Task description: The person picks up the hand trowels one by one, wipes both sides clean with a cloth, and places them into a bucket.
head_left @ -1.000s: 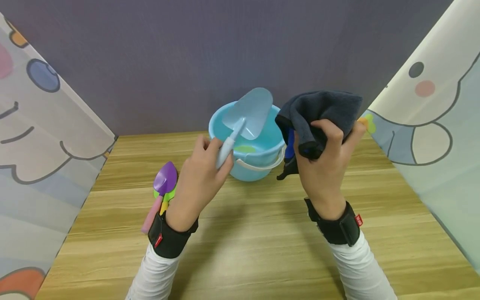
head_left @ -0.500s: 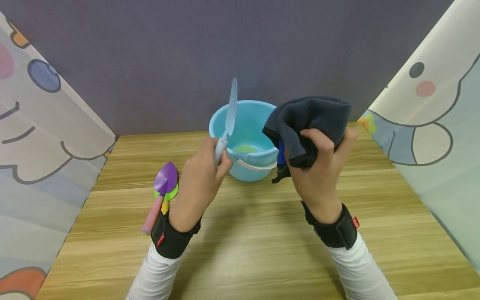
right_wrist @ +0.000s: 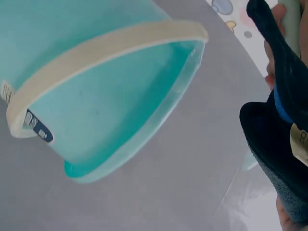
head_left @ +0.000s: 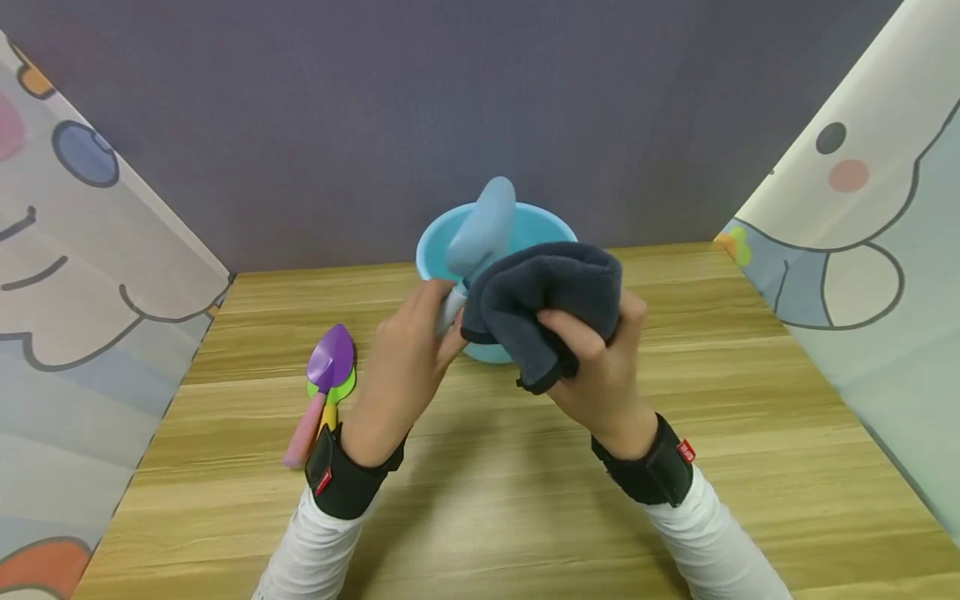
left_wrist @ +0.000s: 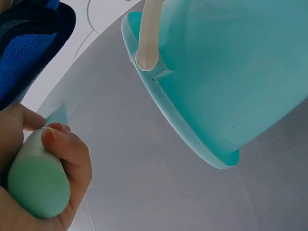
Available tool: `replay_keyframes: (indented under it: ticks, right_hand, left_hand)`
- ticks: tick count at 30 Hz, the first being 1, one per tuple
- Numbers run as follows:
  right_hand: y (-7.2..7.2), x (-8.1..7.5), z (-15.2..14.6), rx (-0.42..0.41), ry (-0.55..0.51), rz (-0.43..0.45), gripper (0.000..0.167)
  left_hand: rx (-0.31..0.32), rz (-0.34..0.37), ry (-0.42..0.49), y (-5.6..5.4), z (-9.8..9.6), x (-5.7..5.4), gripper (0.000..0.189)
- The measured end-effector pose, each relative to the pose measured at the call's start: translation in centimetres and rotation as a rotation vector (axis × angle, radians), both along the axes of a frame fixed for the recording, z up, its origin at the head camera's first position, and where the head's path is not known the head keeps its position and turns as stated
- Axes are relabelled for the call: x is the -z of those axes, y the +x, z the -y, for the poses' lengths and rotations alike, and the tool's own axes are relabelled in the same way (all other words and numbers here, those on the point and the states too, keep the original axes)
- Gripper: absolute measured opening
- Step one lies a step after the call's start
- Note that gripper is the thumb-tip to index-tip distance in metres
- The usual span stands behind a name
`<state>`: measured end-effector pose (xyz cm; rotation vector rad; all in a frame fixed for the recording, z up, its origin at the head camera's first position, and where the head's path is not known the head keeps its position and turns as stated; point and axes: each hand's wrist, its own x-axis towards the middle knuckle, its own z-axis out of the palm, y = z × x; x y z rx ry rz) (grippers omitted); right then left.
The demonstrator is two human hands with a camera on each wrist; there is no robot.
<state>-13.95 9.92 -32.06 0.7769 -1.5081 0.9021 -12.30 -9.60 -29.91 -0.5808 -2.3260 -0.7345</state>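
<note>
My left hand (head_left: 397, 367) grips the pale handle of a light blue toy shovel (head_left: 489, 223), its blade tilted up over the bucket. In the left wrist view the fingers curl round the handle (left_wrist: 38, 185), with its rounded end toward the camera. Bunched in my right hand (head_left: 607, 371) is a dark grey towel (head_left: 551, 292) with black edging. Its blue side (left_wrist: 29, 53) shows in the left wrist view. The towel overlaps the shovel near the neck; whether they touch is hard to tell. Behind both hands stands a light blue bucket (head_left: 538, 227), partly hidden by the towel.
On the wooden table (head_left: 480, 517) to the left lie a purple toy shovel (head_left: 330, 360) with a pink handle and a green one (head_left: 343, 388) with a yellow handle. A grey panel (head_left: 337, 133) rises behind the table. The bucket has a whitish handle (right_wrist: 110, 45).
My right hand has brought the towel left and down, in front of the bucket and against the view of the shovel. The shovel has turned in my left hand, blade edge-on, then tipped right.
</note>
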Motion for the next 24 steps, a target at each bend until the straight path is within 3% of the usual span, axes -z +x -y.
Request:
replay_keyframes:
  ticks: [7,12,18,24]
  right_hand:
    - [0.53,0.21,0.45,-0.060,0.157,0.010,0.025]
    - [0.72,0.38,0.55,-0.018,0.245,0.063,0.027]
    - [0.81,0.39,0.63,0.027,0.257,0.102,0.026]
    - [0.80,0.33,0.66,0.033,0.243,0.108,0.027]
  left_hand:
    - [0.066,-0.014,-0.020,0.25,0.08,0.11,0.030]
    - [0.112,-0.075,-0.054,0.15,0.02,0.46,0.031]
    - [0.123,-0.159,-0.109,-0.17,-0.05,0.85,0.034]
    - [0.115,-0.203,-0.102,-0.23,0.00,0.82,0.032]
